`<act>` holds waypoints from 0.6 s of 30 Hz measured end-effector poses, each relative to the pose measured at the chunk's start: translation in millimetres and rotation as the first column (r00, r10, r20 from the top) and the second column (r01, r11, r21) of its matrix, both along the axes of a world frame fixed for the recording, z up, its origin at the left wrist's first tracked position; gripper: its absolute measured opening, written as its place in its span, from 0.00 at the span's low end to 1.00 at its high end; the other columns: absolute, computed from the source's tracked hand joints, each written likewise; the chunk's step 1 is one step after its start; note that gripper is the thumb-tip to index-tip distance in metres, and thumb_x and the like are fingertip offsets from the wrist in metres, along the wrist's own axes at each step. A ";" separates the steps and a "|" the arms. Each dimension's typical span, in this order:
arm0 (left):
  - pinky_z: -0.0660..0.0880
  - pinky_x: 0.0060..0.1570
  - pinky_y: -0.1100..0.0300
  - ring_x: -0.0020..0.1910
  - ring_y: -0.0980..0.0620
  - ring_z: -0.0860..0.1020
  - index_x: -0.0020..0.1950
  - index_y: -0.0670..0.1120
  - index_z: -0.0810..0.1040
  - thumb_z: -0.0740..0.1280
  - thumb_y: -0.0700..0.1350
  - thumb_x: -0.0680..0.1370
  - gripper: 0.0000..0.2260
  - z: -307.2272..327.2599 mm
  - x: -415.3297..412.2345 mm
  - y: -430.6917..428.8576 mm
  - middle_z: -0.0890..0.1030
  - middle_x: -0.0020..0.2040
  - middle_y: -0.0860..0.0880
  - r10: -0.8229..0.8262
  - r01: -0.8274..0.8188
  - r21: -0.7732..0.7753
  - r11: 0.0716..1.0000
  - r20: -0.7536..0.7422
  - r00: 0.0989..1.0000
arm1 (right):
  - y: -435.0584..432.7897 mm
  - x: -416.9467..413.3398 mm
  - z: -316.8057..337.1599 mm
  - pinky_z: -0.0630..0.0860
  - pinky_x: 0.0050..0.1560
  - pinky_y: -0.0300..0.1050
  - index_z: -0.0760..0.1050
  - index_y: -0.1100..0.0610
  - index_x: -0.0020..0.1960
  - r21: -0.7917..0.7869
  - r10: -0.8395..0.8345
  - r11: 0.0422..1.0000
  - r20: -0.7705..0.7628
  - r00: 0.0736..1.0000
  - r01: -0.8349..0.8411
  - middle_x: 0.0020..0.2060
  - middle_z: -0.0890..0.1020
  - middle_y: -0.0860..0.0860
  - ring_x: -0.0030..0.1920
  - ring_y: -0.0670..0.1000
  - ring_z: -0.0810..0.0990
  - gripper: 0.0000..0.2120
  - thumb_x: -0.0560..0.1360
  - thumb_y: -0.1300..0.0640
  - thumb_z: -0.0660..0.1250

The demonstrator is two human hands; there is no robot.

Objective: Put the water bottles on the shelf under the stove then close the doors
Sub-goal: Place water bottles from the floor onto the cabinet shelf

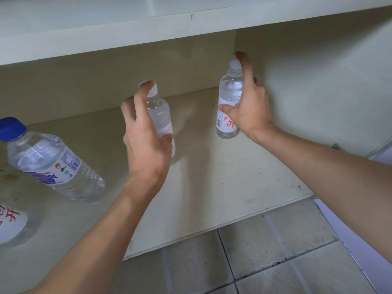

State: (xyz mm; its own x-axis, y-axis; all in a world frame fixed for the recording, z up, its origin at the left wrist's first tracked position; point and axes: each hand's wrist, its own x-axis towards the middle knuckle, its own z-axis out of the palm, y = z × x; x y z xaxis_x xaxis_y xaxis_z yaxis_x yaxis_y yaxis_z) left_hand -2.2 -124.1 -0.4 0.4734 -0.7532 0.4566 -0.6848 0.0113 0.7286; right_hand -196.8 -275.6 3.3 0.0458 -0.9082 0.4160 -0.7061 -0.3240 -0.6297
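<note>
Pale smooth shelf [212, 177], scuffed and speckled, carried four clear plastic water bottles. Left hand [146, 141] was spread wide, fingers loosely bent, in front of upright white-capped bottle [161, 115] mid-shelf, thumb against its label; no firm grip seen. Right hand [250, 107] was opened, fingers straight along upright red-lettered bottle [228, 98] near back right corner, thumb across label. Ribbed blue-capped bottle [53, 164] stood at left. Fourth bottle [12, 221], red characters on white label, was cut by left edge. Grey square floor tiles [275, 240] lay below shelf front.
</note>
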 end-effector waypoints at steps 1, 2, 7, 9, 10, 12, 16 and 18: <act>0.66 0.51 0.68 0.52 0.62 0.66 0.81 0.62 0.63 0.79 0.30 0.70 0.49 0.0 -3.7 -6.0 0.69 0.72 0.54 0.000 0.000 -0.001 1.000 -0.011 1.000 | 0.1 0.2 -0.4 0.83 0.52 0.54 0.49 0.32 0.82 -0.001 -0.001 1.000 -0.002 1.000 0.001 0.59 0.80 0.55 0.53 0.61 0.83 0.57 0.70 0.57 0.82; 0.67 0.51 0.68 0.52 0.62 0.66 0.81 0.62 0.63 0.79 0.30 0.70 0.49 0.3 -7.5 -12.4 0.69 0.72 0.54 -0.004 0.004 0.000 1.000 -0.021 1.000 | 0.0 0.6 -0.9 0.83 0.53 0.54 0.48 0.32 0.82 -0.003 -0.005 1.000 -0.006 1.000 0.005 0.59 0.81 0.55 0.53 0.61 0.83 0.57 0.70 0.57 0.82; 0.69 0.52 0.63 0.57 0.56 0.71 0.81 0.64 0.62 0.77 0.30 0.70 0.49 3.1 -28.2 -38.6 0.69 0.74 0.56 -0.081 0.081 0.009 0.997 -0.038 0.996 | -1.2 -1.1 -0.9 0.84 0.53 0.56 0.49 0.29 0.80 -0.007 -0.007 1.000 0.009 1.000 0.007 0.59 0.80 0.53 0.52 0.61 0.83 0.55 0.70 0.58 0.80; 0.71 0.54 0.59 0.59 0.54 0.72 0.81 0.65 0.61 0.77 0.30 0.70 0.49 3.4 -37.2 -48.0 0.69 0.74 0.57 -0.094 0.095 0.018 0.995 -0.044 0.995 | -0.1 -3.7 0.7 0.84 0.52 0.55 0.51 0.30 0.80 -0.012 -0.009 1.000 0.036 0.999 0.009 0.59 0.81 0.53 0.52 0.61 0.83 0.53 0.70 0.58 0.80; 0.71 0.55 0.58 0.58 0.54 0.73 0.81 0.65 0.61 0.77 0.30 0.70 0.49 3.2 -40.4 -52.3 0.68 0.74 0.57 -0.094 0.095 0.023 0.995 -0.046 0.994 | 1.2 -4.3 0.9 0.84 0.52 0.55 0.52 0.30 0.80 -0.019 -0.010 1.000 0.048 0.999 0.011 0.59 0.81 0.53 0.52 0.60 0.83 0.53 0.69 0.58 0.80; 0.71 0.53 0.61 0.53 0.57 0.71 0.81 0.65 0.61 0.76 0.30 0.70 0.49 2.1 -46.4 -59.2 0.68 0.74 0.57 -0.100 0.101 0.023 0.995 -0.045 0.994 | 4.0 -6.3 1.0 0.84 0.51 0.55 0.53 0.30 0.79 -0.032 -0.003 0.999 0.054 0.999 0.004 0.58 0.82 0.53 0.51 0.60 0.83 0.52 0.69 0.58 0.79; 0.68 0.51 0.65 0.54 0.58 0.71 0.82 0.64 0.61 0.75 0.30 0.70 0.49 1.3 -59.6 -69.1 0.68 0.74 0.58 -0.137 0.137 0.015 0.990 -0.029 0.990 | 3.7 -22.9 4.3 0.84 0.51 0.55 0.54 0.29 0.78 -0.049 0.023 0.999 0.069 0.997 -0.020 0.58 0.82 0.51 0.51 0.59 0.83 0.51 0.68 0.58 0.79; 0.68 0.50 0.66 0.53 0.61 0.70 0.82 0.65 0.61 0.75 0.29 0.70 0.49 -0.1 -63.5 -73.4 0.68 0.73 0.58 -0.151 0.151 0.008 0.988 -0.028 0.988 | 2.8 -32.3 8.6 0.84 0.51 0.55 0.55 0.30 0.79 -0.060 0.018 0.998 0.070 0.997 -0.014 0.57 0.83 0.51 0.50 0.57 0.83 0.51 0.68 0.57 0.80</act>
State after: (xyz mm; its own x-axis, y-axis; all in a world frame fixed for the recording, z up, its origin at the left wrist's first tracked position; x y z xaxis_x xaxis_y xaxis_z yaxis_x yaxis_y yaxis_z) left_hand -65.7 -197.5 -0.5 0.3659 -0.8216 0.4371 -0.6556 0.1058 0.7477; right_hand -229.1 -272.9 11.9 0.0284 -0.8811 0.4721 -0.6552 -0.3731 -0.6569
